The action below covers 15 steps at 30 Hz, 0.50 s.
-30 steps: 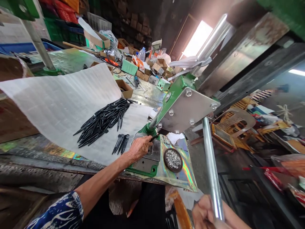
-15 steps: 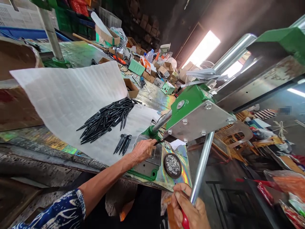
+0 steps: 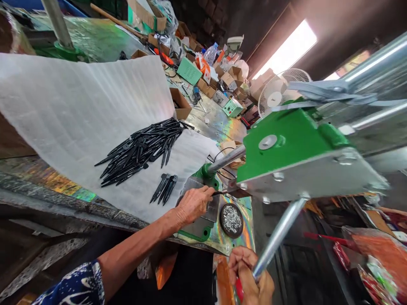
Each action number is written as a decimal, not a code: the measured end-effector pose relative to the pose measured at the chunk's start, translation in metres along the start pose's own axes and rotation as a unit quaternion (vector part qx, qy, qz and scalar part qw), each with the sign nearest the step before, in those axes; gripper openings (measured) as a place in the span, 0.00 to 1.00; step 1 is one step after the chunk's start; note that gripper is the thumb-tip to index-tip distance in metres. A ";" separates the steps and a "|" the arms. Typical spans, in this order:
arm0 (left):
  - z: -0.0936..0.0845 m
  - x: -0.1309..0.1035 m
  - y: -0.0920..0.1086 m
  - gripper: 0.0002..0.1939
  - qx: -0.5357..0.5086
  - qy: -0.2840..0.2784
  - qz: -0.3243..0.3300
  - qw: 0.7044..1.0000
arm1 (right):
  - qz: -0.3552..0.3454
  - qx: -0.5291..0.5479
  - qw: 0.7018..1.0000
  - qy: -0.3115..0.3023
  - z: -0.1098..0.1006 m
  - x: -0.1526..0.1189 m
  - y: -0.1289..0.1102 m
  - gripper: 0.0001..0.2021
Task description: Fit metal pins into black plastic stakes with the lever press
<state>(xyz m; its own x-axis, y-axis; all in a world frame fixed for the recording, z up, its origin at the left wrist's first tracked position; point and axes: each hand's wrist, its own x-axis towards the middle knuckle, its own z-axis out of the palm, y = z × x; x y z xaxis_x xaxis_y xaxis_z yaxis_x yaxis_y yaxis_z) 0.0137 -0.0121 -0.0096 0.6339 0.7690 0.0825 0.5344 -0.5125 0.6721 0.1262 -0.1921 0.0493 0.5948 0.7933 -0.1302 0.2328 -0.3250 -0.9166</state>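
Just in front of the press post, my left hand (image 3: 196, 204) is closed on a thin black piece (image 3: 218, 193) that points right, under the green press head (image 3: 273, 140). My right hand (image 3: 249, 275) is wrapped round the lower end of a metal lever (image 3: 280, 237), by its red grip (image 3: 239, 289). A round dark dish (image 3: 231, 220) of small shiny metal parts sits between the hands. On the white foam sheet (image 3: 79, 97) lies a large heap of black pointed pieces (image 3: 140, 148), with a small group of similar pieces (image 3: 163, 188) nearer the left hand.
Behind the press are a cardboard box (image 3: 180, 103), green boxes (image 3: 189, 70) and a white fan (image 3: 274, 96). Another metal post (image 3: 59, 25) stands at the back left. Plastic-wrapped goods (image 3: 378, 250) lie at the right.
The view has shifted, so the press head looks larger and further right. The lever slants more. My left hand still holds the black piece and my right hand still grips the lever.
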 end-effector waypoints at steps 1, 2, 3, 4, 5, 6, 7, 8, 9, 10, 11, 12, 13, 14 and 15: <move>0.000 0.000 -0.001 0.06 -0.001 -0.003 -0.005 1.000 | -0.003 -0.002 1.000 -0.002 0.002 0.001 0.001 0.09; 0.001 0.000 -0.003 0.06 0.000 -0.006 -0.010 1.000 | -0.003 0.000 1.000 -0.009 0.004 0.001 0.001 0.09; 0.002 0.000 -0.004 0.06 0.000 -0.010 -0.013 1.000 | -0.003 0.006 1.000 -0.017 0.005 0.001 0.000 0.09; 0.002 0.000 -0.006 0.06 0.002 -0.010 -0.012 1.000 | -0.002 0.011 1.000 -0.023 0.007 0.001 0.000 0.09; 0.003 0.000 -0.007 0.06 0.005 -0.008 -0.009 1.000 | 0.000 0.017 1.000 -0.027 0.008 0.000 -0.001 0.10; 0.004 0.000 -0.008 0.07 0.009 -0.003 -0.006 1.000 | 0.000 0.023 0.999 -0.028 0.008 -0.001 -0.003 0.09; 0.004 0.000 -0.009 0.08 0.014 0.003 -0.003 1.000 | -0.001 0.029 0.999 -0.029 0.009 -0.002 -0.004 0.09; 0.004 0.000 -0.008 0.08 0.020 0.009 -0.003 1.000 | -0.003 0.035 0.999 -0.031 0.009 -0.003 -0.006 0.09; 0.004 0.000 -0.008 0.09 0.026 0.015 -0.006 1.000 | -0.004 0.041 0.999 -0.032 0.008 -0.004 -0.007 0.09; 0.004 0.000 -0.007 0.10 0.031 0.017 -0.009 0.999 | -0.003 0.048 0.998 -0.034 0.007 -0.006 -0.009 0.09; 0.003 -0.001 -0.005 0.10 0.035 0.018 -0.014 0.999 | 0.001 0.056 0.998 -0.036 0.005 -0.008 -0.011 0.09; 0.003 -0.001 -0.004 0.11 0.037 0.016 -0.018 0.999 | 0.006 0.065 0.997 -0.039 0.002 -0.010 -0.014 0.09; 0.002 -0.002 -0.003 0.11 0.038 0.012 -0.022 0.999 | 0.012 0.073 0.996 -0.045 -0.001 -0.013 -0.016 0.10; 0.002 -0.002 -0.002 0.11 0.040 0.007 -0.025 0.999 | 0.022 0.080 0.995 -0.053 -0.006 -0.016 -0.019 0.11; 0.001 -0.002 -0.001 0.12 0.043 0.003 -0.029 0.999 | 0.037 0.088 0.994 -0.061 -0.011 -0.020 -0.023 0.14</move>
<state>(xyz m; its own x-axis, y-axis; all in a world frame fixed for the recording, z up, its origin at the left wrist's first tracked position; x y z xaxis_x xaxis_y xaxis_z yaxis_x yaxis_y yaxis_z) 0.0127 -0.0138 -0.0115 0.5974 0.8003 0.0506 0.6157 -0.4982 0.6105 0.1179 -0.2062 0.0771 0.5046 0.8306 -0.2356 0.0473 -0.2991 -0.9530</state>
